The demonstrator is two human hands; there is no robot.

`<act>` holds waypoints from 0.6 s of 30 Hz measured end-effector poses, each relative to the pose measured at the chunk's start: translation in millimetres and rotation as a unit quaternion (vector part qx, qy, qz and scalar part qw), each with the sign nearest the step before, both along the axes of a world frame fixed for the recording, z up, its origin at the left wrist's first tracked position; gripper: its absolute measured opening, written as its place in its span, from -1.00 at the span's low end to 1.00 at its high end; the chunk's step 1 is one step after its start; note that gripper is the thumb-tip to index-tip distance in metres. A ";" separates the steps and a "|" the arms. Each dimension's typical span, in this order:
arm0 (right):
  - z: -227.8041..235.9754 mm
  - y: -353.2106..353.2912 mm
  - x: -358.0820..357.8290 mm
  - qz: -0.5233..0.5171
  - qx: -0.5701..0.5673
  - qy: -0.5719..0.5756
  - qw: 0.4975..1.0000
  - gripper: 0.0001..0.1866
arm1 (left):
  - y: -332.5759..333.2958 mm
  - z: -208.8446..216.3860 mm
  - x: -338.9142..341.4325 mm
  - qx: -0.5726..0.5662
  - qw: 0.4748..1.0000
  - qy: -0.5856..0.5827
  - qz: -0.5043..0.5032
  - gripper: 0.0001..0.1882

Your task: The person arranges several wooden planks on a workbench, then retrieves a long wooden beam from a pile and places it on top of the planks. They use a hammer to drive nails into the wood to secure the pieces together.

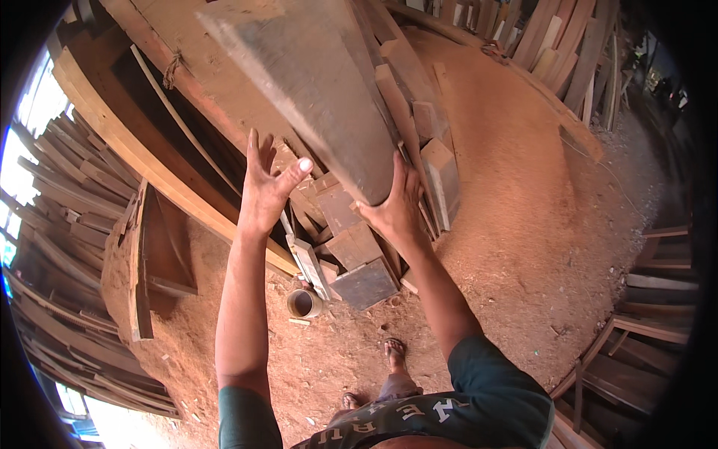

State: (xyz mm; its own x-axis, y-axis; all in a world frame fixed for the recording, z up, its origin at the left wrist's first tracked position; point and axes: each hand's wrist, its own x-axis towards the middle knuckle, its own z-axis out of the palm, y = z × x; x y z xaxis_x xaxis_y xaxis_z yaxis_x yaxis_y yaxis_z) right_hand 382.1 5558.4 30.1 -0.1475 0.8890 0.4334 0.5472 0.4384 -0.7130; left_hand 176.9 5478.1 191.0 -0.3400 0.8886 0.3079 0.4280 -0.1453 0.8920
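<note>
A wide, grey-brown wooden plank (pixel 321 82) slants away from me toward the top, its near end narrowed and rounded in this view. My right hand (pixel 398 208) grips that near end, thumb on the left side and fingers along the right edge. To the left of the plank, my left hand (pixel 268 188) is raised with its fingers and thumb apart, holding nothing. Below the plank's end lie several stacked wood blocks (pixel 362 247), partly hidden by my right hand and the plank.
A long pale beam (pixel 134 142) runs at the left, beside an upright wooden frame (pixel 140 262). A small round can (pixel 303 303) stands on the sawdust floor (pixel 516 179) near my feet. Stacked timber (pixel 63 194) lines the left, with more boards (pixel 576 52) at the back right.
</note>
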 end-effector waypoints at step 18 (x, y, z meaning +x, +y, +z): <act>-273.8 -100.5 98.7 0.370 -0.423 0.048 0.826 -0.27 | -278.4 -48.3 -20.4 0.138 0.936 -0.307 -0.103 -0.16</act>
